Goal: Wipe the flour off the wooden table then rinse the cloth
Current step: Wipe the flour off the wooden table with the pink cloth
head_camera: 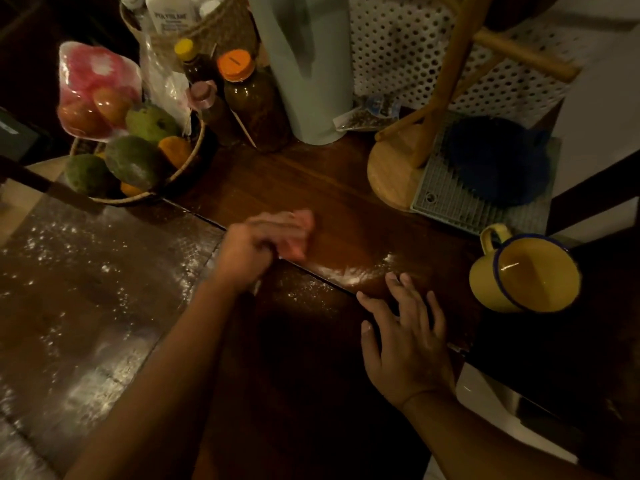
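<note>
Your left hand [254, 249] gripped the pink cloth [299, 233] with curled fingers, pressing it to the wooden table [311, 181]. Your right hand [405, 341] lay flat, fingers spread. The flour [356, 270] sat between them, so one firm sweep toward it looked best.

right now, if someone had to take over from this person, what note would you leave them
Left hand: grips the pink cloth, pressed on the wooden table.
Right hand: open, flat on the table, holding nothing.
Done: the far board behind the cloth looks mostly free of flour.
To do: a flour streak just ahead of the right hand, near the yellow mug; scattered flour across the left section. Then rinse the cloth; no sink is in view.
</note>
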Demonstrator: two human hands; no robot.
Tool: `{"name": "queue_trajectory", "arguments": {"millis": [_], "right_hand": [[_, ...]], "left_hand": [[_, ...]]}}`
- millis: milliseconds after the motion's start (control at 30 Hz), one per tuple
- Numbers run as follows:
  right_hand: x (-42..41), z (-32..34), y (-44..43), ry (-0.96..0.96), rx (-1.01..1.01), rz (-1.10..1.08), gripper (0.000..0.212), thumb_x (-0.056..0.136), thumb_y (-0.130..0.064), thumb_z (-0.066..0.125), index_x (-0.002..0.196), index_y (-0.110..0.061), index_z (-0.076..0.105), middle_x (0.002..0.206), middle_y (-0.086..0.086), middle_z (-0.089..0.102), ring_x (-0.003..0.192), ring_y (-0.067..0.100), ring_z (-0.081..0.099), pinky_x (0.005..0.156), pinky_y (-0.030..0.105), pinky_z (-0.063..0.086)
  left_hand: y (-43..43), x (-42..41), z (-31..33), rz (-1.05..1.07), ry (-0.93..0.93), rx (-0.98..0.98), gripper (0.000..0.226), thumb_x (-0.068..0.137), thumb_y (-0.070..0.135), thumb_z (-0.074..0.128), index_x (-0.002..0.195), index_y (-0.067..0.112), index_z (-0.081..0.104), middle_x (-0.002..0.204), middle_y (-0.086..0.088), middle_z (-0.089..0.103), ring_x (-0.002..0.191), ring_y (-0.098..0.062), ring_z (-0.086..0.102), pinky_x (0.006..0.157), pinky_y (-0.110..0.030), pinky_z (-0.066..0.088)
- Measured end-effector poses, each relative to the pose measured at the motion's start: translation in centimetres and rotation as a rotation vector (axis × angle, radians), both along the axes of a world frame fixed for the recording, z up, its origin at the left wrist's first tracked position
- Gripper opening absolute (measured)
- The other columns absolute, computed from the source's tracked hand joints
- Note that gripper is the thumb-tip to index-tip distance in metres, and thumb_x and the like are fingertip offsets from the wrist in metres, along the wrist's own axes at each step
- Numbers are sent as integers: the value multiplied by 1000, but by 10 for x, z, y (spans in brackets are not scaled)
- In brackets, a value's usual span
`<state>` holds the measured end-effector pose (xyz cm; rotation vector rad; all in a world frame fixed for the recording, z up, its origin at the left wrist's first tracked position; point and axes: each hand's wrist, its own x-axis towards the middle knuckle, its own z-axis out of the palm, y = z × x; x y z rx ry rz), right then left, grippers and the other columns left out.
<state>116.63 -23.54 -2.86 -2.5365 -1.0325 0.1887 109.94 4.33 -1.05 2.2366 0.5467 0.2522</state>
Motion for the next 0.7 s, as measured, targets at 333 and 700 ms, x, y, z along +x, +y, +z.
{"name": "queue_trajectory", "arguments": {"millis": [333, 700], "right_hand": [[0, 2, 0, 10, 1, 11, 39, 90, -37, 44, 126, -38, 59, 153, 7, 42, 148, 25, 30, 119, 52, 17], [1, 7, 1, 56, -52, 49, 38, 91, -35, 49, 128, -35, 56, 153, 11, 41, 148, 30, 28, 119, 56, 17]], "left_hand": [[-95, -58, -3, -141, 18, 230, 54, 82, -1, 48, 118, 34, 67, 139, 16, 54, 135, -4, 43, 106, -55, 42], [-75, -18, 6, 580, 67, 106, 45, 90, 11, 46, 127, 32, 62, 134, 6, 62, 119, 6, 53, 107, -29, 44]]}}
